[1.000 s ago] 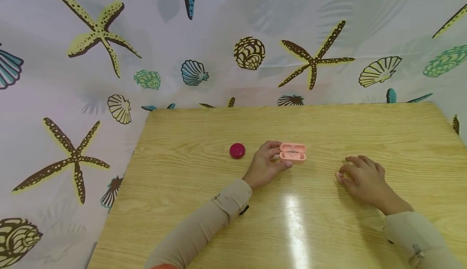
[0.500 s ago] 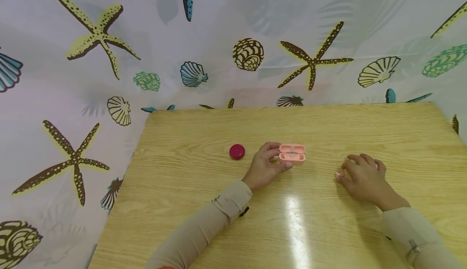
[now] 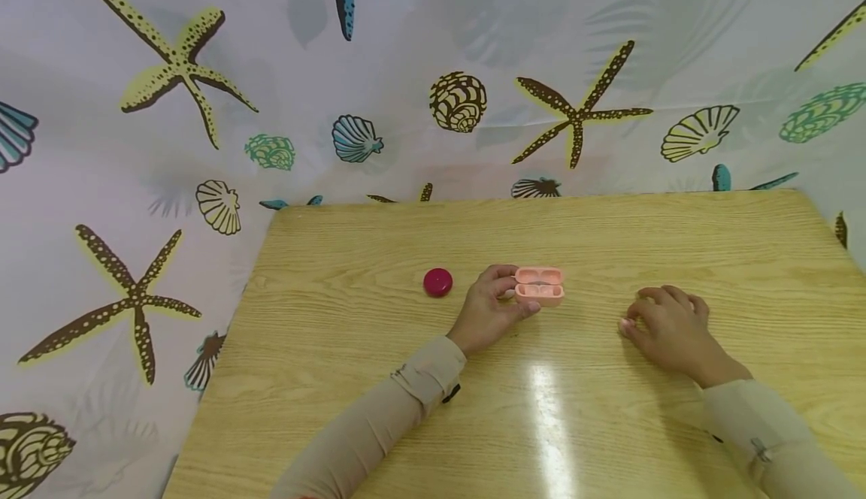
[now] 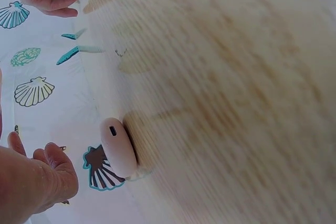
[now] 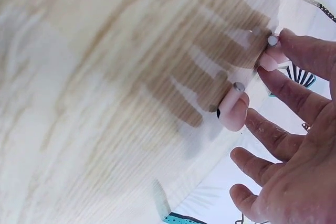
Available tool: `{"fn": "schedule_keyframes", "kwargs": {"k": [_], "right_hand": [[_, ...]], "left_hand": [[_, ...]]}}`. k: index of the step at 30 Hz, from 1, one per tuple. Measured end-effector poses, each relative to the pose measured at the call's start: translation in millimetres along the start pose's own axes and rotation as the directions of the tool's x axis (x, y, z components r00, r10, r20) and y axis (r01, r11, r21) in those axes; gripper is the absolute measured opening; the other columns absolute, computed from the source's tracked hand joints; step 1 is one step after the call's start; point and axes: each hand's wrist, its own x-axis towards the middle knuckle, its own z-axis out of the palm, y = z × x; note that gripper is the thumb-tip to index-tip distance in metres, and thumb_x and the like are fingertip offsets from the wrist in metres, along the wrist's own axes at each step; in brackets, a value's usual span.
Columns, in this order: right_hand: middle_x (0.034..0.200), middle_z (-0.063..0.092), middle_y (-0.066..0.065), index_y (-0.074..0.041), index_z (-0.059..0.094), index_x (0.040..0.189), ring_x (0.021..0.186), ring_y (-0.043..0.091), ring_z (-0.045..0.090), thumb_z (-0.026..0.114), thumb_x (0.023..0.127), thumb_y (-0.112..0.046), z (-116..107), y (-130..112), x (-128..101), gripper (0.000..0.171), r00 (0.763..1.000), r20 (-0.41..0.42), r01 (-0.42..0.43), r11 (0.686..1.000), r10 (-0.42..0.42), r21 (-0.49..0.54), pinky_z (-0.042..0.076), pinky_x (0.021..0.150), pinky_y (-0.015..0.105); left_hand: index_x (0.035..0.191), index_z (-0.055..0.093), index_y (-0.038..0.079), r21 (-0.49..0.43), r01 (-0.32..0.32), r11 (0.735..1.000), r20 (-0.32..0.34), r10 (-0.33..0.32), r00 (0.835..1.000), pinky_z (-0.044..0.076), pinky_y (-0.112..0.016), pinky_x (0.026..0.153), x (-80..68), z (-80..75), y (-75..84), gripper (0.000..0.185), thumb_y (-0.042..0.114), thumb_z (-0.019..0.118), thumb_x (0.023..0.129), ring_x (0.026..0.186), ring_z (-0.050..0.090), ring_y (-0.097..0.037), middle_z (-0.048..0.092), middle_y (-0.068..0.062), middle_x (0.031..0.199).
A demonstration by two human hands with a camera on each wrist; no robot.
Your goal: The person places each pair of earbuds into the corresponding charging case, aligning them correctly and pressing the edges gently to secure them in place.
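A pink earbud case lies on the wooden table with its lid open. My left hand holds its left end, thumb along the front and fingers curled at the side. In the left wrist view the case stands just beyond that hand. My right hand rests on the table to the right, fingers curled over two pink earbuds. In the right wrist view one earbud lies on the wood. The other earbud is pinched at my fingertips.
A small dark-red round cap lies on the table left of my left hand. A curtain printed with starfish and shells hangs behind and to the left of the table. The table's far edge meets that curtain.
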Motion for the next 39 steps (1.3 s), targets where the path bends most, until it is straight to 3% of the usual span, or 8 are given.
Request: {"fn": "schedule_keyframes", "kwargs": {"k": [10, 19, 25, 33, 39], "right_hand": [[0.120, 0.058, 0.028, -0.016, 0.070, 0.081, 0.118, 0.057, 0.040, 0.065, 0.088, -0.023, 1.3, -1.3, 5.5, 0.011, 1.000, -0.017, 0.019, 1.000, -0.019, -0.014, 0.020, 0.091, 0.076], [0.125, 0.056, 0.030, -0.015, 0.069, 0.087, 0.119, 0.059, 0.040, 0.065, 0.088, -0.019, 5.1, -0.9, 6.6, 0.005, 0.999, -0.028, 0.045, 0.999, -0.045, -0.007, 0.022, 0.091, 0.076], [0.121, 0.058, 0.029, -0.013, 0.069, 0.087, 0.118, 0.058, 0.042, 0.067, 0.086, -0.017, 4.8, -3.8, 6.2, 0.004, 0.996, -0.045, 0.072, 0.997, -0.071, 0.006, 0.023, 0.090, 0.075], [0.117, 0.060, 0.026, -0.010, 0.067, 0.087, 0.114, 0.054, 0.044, 0.068, 0.084, -0.014, -0.2, -11.2, 6.6, 0.005, 0.978, -0.174, 0.123, 0.992, -0.118, 0.023, 0.026, 0.087, 0.075], [0.112, 0.063, 0.024, -0.011, 0.068, 0.082, 0.113, 0.051, 0.049, 0.075, 0.078, -0.011, -20.7, -31.6, 12.2, 0.008, 0.923, -0.343, 0.194, 0.981, -0.172, 0.030, 0.031, 0.084, 0.073]], "left_hand": [[0.108, 0.070, 0.001, 0.008, -0.002, 1.000, -0.005, 0.002, 1.000, 0.047, -0.045, 0.098, 0.0, 1.0, 1.2, 0.028, 0.017, 0.071, 0.085, 0.119, 0.051, -0.022, 0.054, -0.011, 0.125], [0.106, 0.070, -0.002, -0.018, 0.042, 0.999, -0.008, -0.043, 0.999, 0.046, -0.048, 0.099, 0.6, 0.5, 5.1, 0.025, 0.008, 0.071, 0.083, 0.121, 0.050, -0.025, 0.054, -0.013, 0.127], [0.105, 0.070, -0.002, -0.004, 0.018, 1.000, -0.005, -0.018, 1.000, 0.046, -0.046, 0.100, -0.1, -0.4, 3.5, 0.026, 0.015, 0.071, 0.085, 0.120, 0.050, -0.023, 0.054, -0.013, 0.125], [0.105, 0.071, 0.000, -0.014, 0.019, 1.000, -0.003, -0.019, 1.000, 0.046, -0.045, 0.100, 0.6, 1.3, -0.3, 0.026, 0.018, 0.071, 0.085, 0.121, 0.050, -0.021, 0.054, -0.012, 0.126], [0.106, 0.071, 0.001, -0.009, 0.019, 1.000, 0.002, -0.019, 1.000, 0.048, -0.044, 0.098, 0.6, 1.3, 0.5, 0.026, 0.018, 0.071, 0.086, 0.120, 0.050, -0.021, 0.054, -0.010, 0.126]]}}
